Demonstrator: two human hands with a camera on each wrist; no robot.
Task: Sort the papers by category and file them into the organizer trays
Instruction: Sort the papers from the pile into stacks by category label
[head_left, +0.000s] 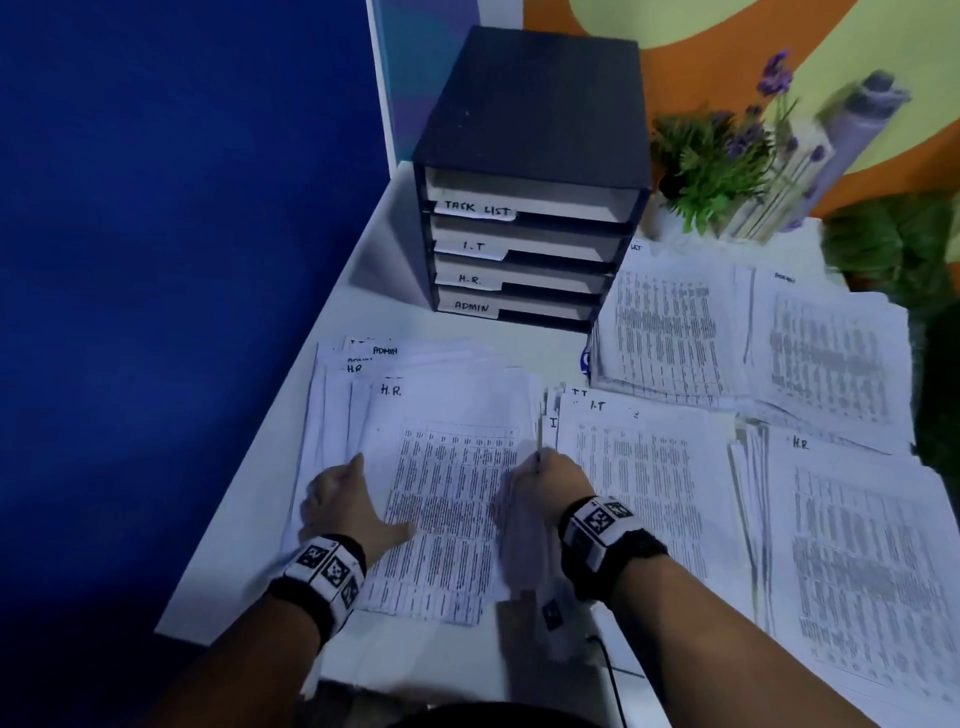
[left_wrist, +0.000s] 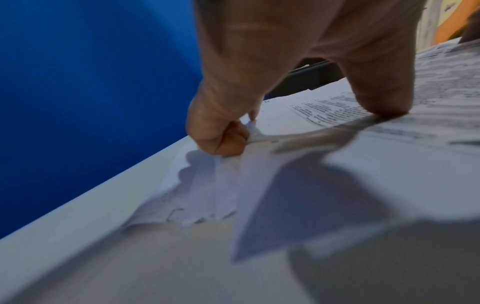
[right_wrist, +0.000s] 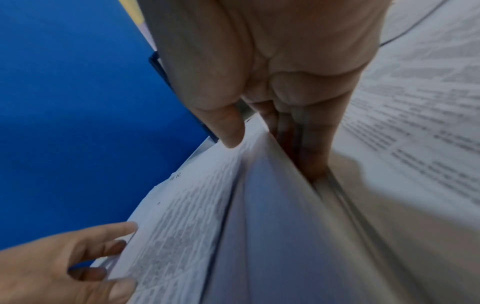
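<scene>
A loose stack of printed papers, topped by a sheet marked H.R., lies on the white table in front of me. My left hand holds its left edge: the thumb presses on the top sheet while curled fingers pinch the edges. My right hand grips the right edge, thumb on top and fingers underneath, lifting that side. The black organizer stands behind, with trays labelled TASK LIST, I.T, H.R. and ADMIN.
Sorted piles lie to the right: an I.T pile, an H.R pile and two more piles behind them. A potted plant stands beside the organizer. A blue partition borders the table's left edge. A black cable runs near me.
</scene>
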